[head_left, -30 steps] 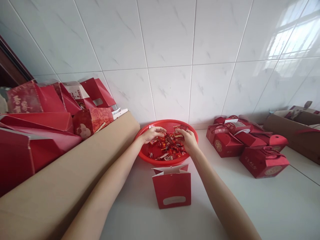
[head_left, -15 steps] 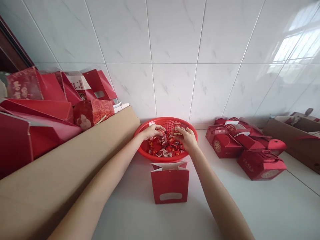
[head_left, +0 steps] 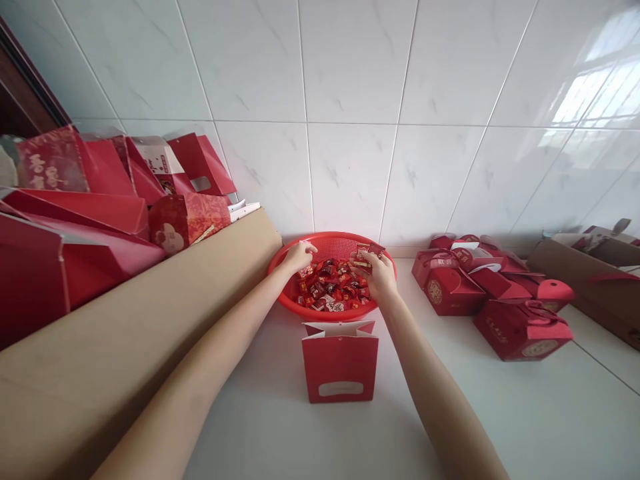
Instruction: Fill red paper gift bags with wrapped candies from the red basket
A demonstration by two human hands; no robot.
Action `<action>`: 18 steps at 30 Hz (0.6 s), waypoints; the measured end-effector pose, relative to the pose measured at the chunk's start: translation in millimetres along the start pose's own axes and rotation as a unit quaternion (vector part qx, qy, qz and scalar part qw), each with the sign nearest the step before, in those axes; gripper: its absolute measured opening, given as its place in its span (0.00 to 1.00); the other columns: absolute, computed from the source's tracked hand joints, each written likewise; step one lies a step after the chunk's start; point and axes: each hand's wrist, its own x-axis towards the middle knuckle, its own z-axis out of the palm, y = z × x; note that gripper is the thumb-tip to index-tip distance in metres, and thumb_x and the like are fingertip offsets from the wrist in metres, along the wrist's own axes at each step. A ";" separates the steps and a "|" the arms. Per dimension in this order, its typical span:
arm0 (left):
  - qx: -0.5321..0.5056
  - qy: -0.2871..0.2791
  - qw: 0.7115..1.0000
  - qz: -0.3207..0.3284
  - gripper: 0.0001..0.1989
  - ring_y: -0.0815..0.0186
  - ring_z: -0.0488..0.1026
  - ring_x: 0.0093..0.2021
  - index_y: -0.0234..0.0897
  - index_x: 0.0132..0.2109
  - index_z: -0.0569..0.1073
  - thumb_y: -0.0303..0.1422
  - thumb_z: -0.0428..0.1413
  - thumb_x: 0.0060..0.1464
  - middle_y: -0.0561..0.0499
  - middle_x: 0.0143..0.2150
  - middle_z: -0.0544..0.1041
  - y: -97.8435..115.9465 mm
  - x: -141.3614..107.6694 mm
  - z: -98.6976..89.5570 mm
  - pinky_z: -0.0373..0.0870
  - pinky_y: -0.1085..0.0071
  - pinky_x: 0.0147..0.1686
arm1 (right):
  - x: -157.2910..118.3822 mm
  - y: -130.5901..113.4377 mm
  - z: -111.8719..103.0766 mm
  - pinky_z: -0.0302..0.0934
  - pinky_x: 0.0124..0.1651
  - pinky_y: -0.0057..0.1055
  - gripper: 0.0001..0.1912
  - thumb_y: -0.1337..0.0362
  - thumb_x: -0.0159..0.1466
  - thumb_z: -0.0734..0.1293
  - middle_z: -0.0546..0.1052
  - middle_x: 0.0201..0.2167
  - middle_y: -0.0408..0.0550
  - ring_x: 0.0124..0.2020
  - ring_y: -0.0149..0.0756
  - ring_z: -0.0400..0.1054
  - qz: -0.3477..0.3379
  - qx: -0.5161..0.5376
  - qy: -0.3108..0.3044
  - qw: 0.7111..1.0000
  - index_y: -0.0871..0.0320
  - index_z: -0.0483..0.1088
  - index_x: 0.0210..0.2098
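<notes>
Wrapped candies (head_left: 333, 287) in red and dark red wrappers lie heaped in a red plastic basket (head_left: 289, 303) against the tiled wall. Over the basket's left side, my left hand (head_left: 300, 256) is closed, with a candy wrapper showing at its fingers. My right hand (head_left: 380, 272) is above the right side, thumb and fingers closed on several wrapped candies (head_left: 364, 253). Directly in front of the basket stands a red paper box (head_left: 340, 367), upright, its top open, with a pale oval window low on its front.
At left, a long cardboard box (head_left: 165, 300) holds several red paper boxes (head_left: 200, 160). Several closed red gift boxes (head_left: 523, 330) are grouped on the white table (head_left: 270, 427) at right. Another cardboard carton (head_left: 585, 280) sits at the far right.
My left hand has moved left, away from the middle of the basket, uncovering more candies. My right hand has shifted slightly right, still holding its candies.
</notes>
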 end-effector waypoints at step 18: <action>0.093 -0.301 0.929 0.193 0.22 0.54 0.75 0.52 0.44 0.46 0.80 0.44 0.67 0.41 0.50 0.51 0.81 61.8 9.1 40.7 0.68 0.69 0.50 | 4.6 4.2 -0.3 0.72 0.29 0.30 0.07 0.65 0.50 0.72 0.78 0.26 0.44 0.28 0.35 0.75 -0.040 0.031 0.077 0.996 0.56 0.69 0.27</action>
